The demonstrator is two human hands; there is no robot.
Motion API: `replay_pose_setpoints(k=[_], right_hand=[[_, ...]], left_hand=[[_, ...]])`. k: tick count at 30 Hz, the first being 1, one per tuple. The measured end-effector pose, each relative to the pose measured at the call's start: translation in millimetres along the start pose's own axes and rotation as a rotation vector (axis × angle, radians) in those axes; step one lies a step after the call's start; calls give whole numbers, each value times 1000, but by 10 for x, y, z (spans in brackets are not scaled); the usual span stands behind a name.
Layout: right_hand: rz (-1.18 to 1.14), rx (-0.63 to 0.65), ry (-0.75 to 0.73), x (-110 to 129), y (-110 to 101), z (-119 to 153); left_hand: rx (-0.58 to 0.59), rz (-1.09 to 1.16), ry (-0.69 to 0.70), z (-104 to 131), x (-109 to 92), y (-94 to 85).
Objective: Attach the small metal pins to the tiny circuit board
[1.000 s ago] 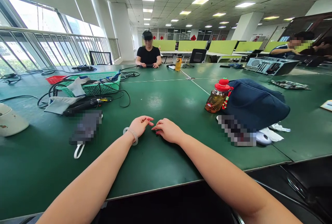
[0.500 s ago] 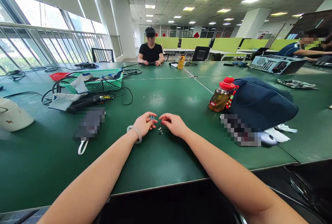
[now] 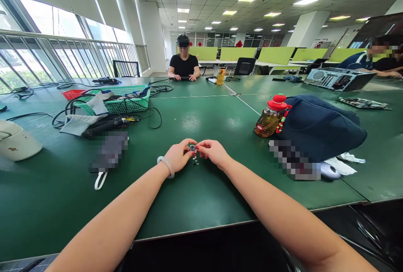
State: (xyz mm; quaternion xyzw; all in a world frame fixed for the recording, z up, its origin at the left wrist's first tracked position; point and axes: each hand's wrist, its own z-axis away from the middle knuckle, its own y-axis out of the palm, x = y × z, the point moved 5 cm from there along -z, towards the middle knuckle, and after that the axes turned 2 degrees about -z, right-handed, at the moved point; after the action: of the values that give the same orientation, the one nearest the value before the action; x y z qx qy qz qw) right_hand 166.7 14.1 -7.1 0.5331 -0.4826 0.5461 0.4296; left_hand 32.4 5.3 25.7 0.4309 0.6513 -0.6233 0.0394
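Observation:
In the head view, my left hand [image 3: 180, 154], with a pale bangle at its wrist, pinches a small dark circuit board [image 3: 192, 148] between thumb and fingers. My right hand [image 3: 214, 153] is closed in a pinch at the board's right edge. Whatever sits between its fingertips is too small to make out. Just below the fingers, a few tiny white and black parts [image 3: 195, 161] lie on the green table [image 3: 189, 205].
To the left are a blurred dark pouch [image 3: 110, 152], a green basket [image 3: 126, 103] with cables, and a white container [image 3: 19, 142]. A red-lidded bottle [image 3: 268, 116], a navy bag [image 3: 321, 127] and a mouse [image 3: 330, 171] stand right. Across the table sits a person [image 3: 184, 64].
My left hand has moved slightly right with the circuit board. My right hand's fingers have closed and now meet the board's edge. The view has shifted a little.

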Motion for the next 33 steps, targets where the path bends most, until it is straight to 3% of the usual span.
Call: replay_pose_setpoints(k=[23,33], right_hand=[[40,-16,-126,15,7,-12],[272,24,-206,78,72,53]], left_hand=[[54,-14,31,12,-55,44],[80,-16,63,32,-67,40]])
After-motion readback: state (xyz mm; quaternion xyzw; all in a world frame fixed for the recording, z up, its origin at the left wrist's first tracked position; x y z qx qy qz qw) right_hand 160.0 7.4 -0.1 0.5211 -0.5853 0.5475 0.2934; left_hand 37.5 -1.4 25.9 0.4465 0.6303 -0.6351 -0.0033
